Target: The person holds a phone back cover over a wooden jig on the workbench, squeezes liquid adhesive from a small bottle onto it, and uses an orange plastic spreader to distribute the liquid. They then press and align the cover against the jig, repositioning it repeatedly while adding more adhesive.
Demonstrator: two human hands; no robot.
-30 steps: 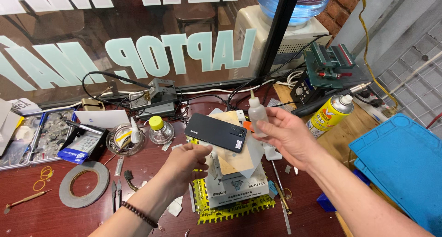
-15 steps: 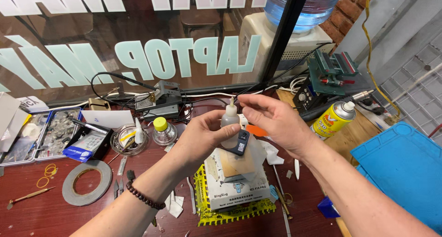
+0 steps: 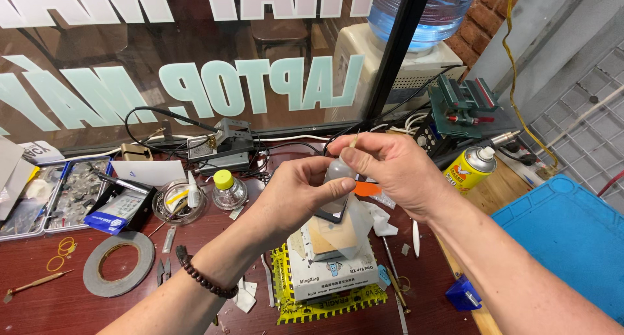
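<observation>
Beads on a dark bracelet (image 3: 201,278) circle our near left wrist. Nearest us on the red-brown bench (image 3: 52,309) a ring of tape (image 3: 117,265) lies flat at left, and a small white boxy unit (image 3: 331,270) sits on a yellow toothed mat (image 3: 325,302). Just above that unit we hold a small translucent plastic bottle (image 3: 338,171): our left hand (image 3: 296,198) wraps its body, thumb pressed across the front, with a dark flat phone (image 3: 333,211) tucked under the fingers. Our right hand (image 3: 393,172) pinches the thin nozzle tip between thumb and forefinger. To do this well, we judge, keep the soft bottle upright and unsqueezed while the tip is worked. Farther right stand a glossy yellow spray can (image 3: 469,169) and a smooth blue mat (image 3: 572,231); beyond, a green vise (image 3: 463,101).
</observation>
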